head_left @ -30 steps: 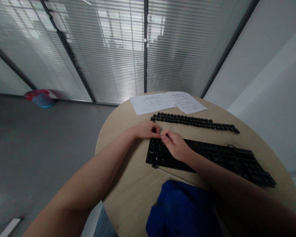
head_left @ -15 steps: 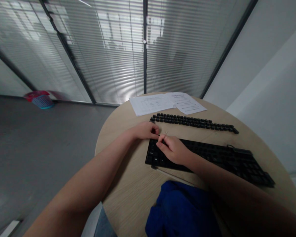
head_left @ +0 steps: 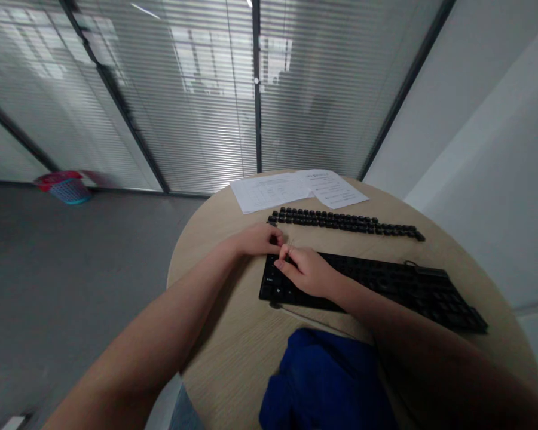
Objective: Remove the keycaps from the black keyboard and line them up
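A black keyboard (head_left: 372, 276) lies at a slant on the round wooden table. Over its upper left corner my left hand (head_left: 262, 239) is curled, fingers pinched; what they hold, if anything, is hidden. My right hand (head_left: 311, 273) is closed above the keyboard's left end, its fingertips meeting or nearly meeting those of the left. Thin wire-like strands (head_left: 290, 244) stick up from the right fingers; their kind is too small to tell. Behind the keyboard, loose black keycaps (head_left: 332, 220) stand in rows.
Two printed paper sheets (head_left: 273, 190) lie at the table's far edge. A bunched blue cloth (head_left: 325, 382) is at the near side, with a pale thin stick or cord (head_left: 314, 319) beside it. A red and blue basket (head_left: 69, 189) stands on the floor by the blinds.
The whole view has shifted slightly. My right hand has come a little closer to the left fingertips. Keyboard and keycap rows look the same.
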A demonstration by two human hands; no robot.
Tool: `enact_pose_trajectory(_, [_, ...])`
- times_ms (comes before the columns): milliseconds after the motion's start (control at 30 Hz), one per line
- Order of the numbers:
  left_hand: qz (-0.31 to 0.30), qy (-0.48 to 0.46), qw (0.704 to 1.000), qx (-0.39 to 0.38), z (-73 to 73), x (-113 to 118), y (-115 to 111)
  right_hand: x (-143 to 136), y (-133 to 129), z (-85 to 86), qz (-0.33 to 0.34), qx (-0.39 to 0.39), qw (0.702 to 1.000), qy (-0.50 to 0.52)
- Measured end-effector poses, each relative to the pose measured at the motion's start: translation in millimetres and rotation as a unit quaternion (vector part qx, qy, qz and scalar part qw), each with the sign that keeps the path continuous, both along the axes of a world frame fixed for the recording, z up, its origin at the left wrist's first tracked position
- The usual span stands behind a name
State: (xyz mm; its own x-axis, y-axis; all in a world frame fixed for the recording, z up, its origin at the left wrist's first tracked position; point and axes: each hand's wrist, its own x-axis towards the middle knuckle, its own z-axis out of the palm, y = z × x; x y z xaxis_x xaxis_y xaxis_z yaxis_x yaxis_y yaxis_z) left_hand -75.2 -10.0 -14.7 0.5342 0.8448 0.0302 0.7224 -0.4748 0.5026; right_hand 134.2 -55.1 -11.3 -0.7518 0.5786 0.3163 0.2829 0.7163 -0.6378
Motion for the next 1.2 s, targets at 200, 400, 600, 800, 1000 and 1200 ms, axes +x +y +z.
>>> enact_pose_trajectory(200, [0.009, 0.000, 1.000, -0.017, 1.2, -0.5, -1.5, -0.6, -0.7, 2.1, -0.001, 0.005, 1.000, -0.007])
enact_pose_trajectory(400, [0.015, 0.010, 1.000, -0.017, 1.0, -0.9, -1.6, -0.6, -0.7, 1.5, -0.001, 0.019, 1.000, -0.017])
enact_pose_trajectory(600, [0.019, 0.004, 1.000, -0.023, 1.9, -1.2, -2.2, -0.8, -2.5, 2.5, 0.006, 0.032, 0.999, -0.013])
enact_pose_trajectory(800, [0.021, 0.000, 0.999, -0.026, 3.3, -0.8, -2.6, 0.4, -4.8, 3.0, 0.008, 0.055, 0.998, -0.020])
enact_pose_trajectory(1000, [0.014, -0.001, 1.000, -0.015, 1.9, -0.3, -2.0, 0.4, -5.2, 2.3, 0.010, 0.049, 0.999, -0.019])
enact_pose_trajectory(1200, [0.024, 0.000, 1.000, -0.011, -0.1, -0.5, -1.8, 1.2, 1.6, -1.9, 0.003, -0.002, 1.000, 0.011])
